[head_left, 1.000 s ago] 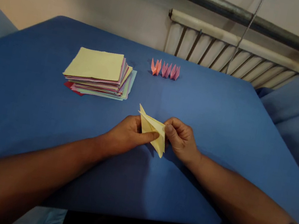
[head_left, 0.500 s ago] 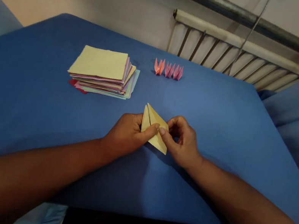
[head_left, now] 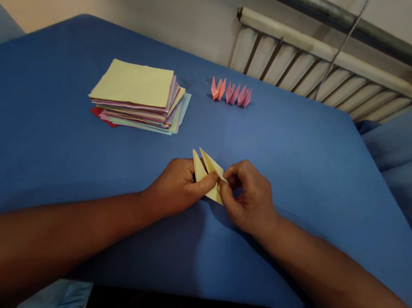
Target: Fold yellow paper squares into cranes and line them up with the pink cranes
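A folded piece of yellow paper (head_left: 203,172) is held between my two hands above the blue table, its two pointed flaps spread apart at the upper left. My left hand (head_left: 177,181) grips it from the left, thumb lying across the front and the fingers hidden behind. On the right, my right hand (head_left: 249,193) pinches the paper's right edge between thumb and index finger. The thumbs nearly meet at the middle of the fold. The lower right part of the paper is partly covered by my right hand.
A stack of coloured paper sheets (head_left: 134,85), yellow on top, lies at the back left of the blue-covered table (head_left: 301,155). Three small folded paper figures, one orange (head_left: 218,90) and two pink (head_left: 238,96), stand near the far edge. Behind is a radiator (head_left: 287,57).
My right fingers have folded the yellow paper's right side inward, towards the left. The gap between its two upper points has widened. Both hands stay in nearly the same place.
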### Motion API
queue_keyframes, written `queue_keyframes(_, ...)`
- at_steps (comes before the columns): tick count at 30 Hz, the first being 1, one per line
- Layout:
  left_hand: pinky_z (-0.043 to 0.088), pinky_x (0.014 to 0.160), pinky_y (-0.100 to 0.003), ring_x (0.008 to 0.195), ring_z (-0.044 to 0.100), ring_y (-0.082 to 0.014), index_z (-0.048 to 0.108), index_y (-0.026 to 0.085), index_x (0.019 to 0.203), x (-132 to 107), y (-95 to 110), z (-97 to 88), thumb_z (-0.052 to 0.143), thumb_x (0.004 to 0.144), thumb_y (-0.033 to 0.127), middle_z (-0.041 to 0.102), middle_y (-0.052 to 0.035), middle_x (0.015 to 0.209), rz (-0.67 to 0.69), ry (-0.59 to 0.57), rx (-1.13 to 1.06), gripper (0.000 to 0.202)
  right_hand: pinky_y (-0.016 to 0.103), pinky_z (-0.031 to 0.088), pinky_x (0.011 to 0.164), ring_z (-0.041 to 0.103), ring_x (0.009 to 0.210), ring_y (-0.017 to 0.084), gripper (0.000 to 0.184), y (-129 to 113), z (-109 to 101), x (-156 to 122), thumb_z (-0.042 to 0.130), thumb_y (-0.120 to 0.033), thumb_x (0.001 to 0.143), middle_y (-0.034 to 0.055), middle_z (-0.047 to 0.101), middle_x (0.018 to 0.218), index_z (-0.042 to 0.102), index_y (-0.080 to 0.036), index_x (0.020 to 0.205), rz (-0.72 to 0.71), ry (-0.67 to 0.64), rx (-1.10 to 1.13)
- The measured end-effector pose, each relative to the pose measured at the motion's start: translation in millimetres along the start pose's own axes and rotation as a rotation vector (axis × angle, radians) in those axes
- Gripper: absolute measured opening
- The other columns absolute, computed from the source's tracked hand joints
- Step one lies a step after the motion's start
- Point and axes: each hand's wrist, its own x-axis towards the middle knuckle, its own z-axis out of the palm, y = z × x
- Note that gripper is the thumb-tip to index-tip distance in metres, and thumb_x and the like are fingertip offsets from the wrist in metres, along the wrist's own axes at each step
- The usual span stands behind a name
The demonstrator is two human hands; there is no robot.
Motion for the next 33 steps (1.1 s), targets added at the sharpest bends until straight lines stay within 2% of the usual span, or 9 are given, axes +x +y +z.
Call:
queue_keyframes(2, 0.041, 0.051, -0.020, 0.058, 0.057, -0.0123, 0.065, 0.016, 0.067, 3, 0, -1.1, 0.055, 0.081, 0.029, 0.064, 0.0007, 0.063, -0.031, 0.010, -0.068, 0.022, 0.031, 0.045, 0.067, 0.053, 0.072, 0.015, 0.010, -2, -2, -1, 0.057, -0.025, 0.087, 0.0013, 0.054, 0.083, 0.053, -0.023, 0.096, -0.053, -0.057, 0.031)
queue_keyframes(4, 0.045, 0.055, -0.021, 0.062, 0.059, -0.0135, 0.067, 0.016, 0.070, 5, 0, -2.7, 0.058, 0.079, 0.031, 0.067, -0.0003, 0.068, -0.063, -0.003, -0.162, 0.020, 0.032, 0.045, 0.068, 0.053, 0.072, 0.015, 0.008, -3, -2, -1, 0.055, -0.030, 0.091, 0.0011, 0.054, 0.082, 0.054, -0.023, 0.095, -0.021, -0.059, 0.142)
queue_keyframes(9, 0.050, 0.061, -0.023, 0.067, 0.063, -0.0157, 0.072, 0.017, 0.080, 5, 1, -5.7, 0.064, 0.078, 0.042, 0.070, -0.0028, 0.075, -0.099, -0.071, -0.305, 0.027, 0.026, 0.039, 0.053, 0.045, 0.057, 0.011, 0.021, -1, 5, 2, 0.062, -0.043, 0.089, -0.0034, 0.052, 0.071, 0.053, -0.024, 0.094, 0.326, 0.059, 0.519)
queue_keyframes(16, 0.045, 0.057, -0.022, 0.062, 0.057, -0.0141, 0.069, 0.016, 0.072, 3, 3, -12.3, 0.059, 0.082, 0.043, 0.064, -0.0011, 0.066, -0.067, -0.170, -0.285, 0.030, 0.022, 0.036, 0.045, 0.043, 0.047, 0.007, 0.040, 3, 6, 12, 0.072, -0.055, 0.076, -0.0062, 0.051, 0.057, 0.053, -0.021, 0.072, 0.504, -0.140, 0.792)
queue_keyframes(19, 0.044, 0.058, -0.023, 0.061, 0.053, -0.0141, 0.065, 0.017, 0.070, 3, 5, -17.0, 0.050, 0.087, 0.044, 0.061, -0.0012, 0.064, 0.008, -0.155, -0.227, 0.036, 0.022, 0.036, 0.044, 0.043, 0.047, 0.008, 0.042, 6, 5, 13, 0.072, -0.057, 0.075, -0.0060, 0.052, 0.055, 0.053, -0.021, 0.070, 0.517, -0.144, 0.784)
queue_keyframes(22, 0.044, 0.058, -0.024, 0.063, 0.054, -0.0145, 0.065, 0.017, 0.075, 4, 6, -18.2, 0.055, 0.084, 0.045, 0.060, -0.0006, 0.067, 0.035, -0.141, -0.158, 0.032, 0.022, 0.034, 0.046, 0.041, 0.049, 0.008, 0.041, 8, 5, 13, 0.072, -0.056, 0.075, -0.0061, 0.049, 0.056, 0.052, -0.021, 0.068, 0.467, -0.107, 0.723)
queue_keyframes(27, 0.046, 0.060, -0.024, 0.064, 0.057, -0.0145, 0.065, 0.017, 0.075, 7, 8, -13.6, 0.061, 0.081, 0.044, 0.062, -0.0007, 0.068, -0.038, -0.050, -0.180, 0.028, 0.024, 0.039, 0.051, 0.045, 0.052, 0.009, 0.034, 7, 3, 10, 0.065, -0.053, 0.083, -0.0054, 0.051, 0.058, 0.054, -0.021, 0.073, 0.370, -0.112, 0.657)
queue_keyframes(30, 0.047, 0.060, -0.024, 0.063, 0.058, -0.0142, 0.066, 0.016, 0.076, 6, 8, -11.7, 0.064, 0.079, 0.044, 0.064, -0.0014, 0.068, -0.071, -0.082, -0.232, 0.028, 0.024, 0.042, 0.054, 0.048, 0.054, 0.009, 0.034, 6, 2, 10, 0.060, -0.052, 0.087, -0.0047, 0.053, 0.059, 0.056, -0.021, 0.075, 0.350, -0.121, 0.660)
queue_keyframes(33, 0.045, 0.057, -0.023, 0.059, 0.056, -0.0127, 0.065, 0.015, 0.074, 5, 6, -10.5, 0.065, 0.078, 0.045, 0.063, -0.0007, 0.065, -0.103, -0.097, -0.261, 0.030, 0.024, 0.042, 0.052, 0.049, 0.053, 0.009, 0.034, 6, 5, 9, 0.065, -0.051, 0.083, -0.0051, 0.053, 0.060, 0.054, -0.021, 0.073, 0.362, -0.133, 0.686)
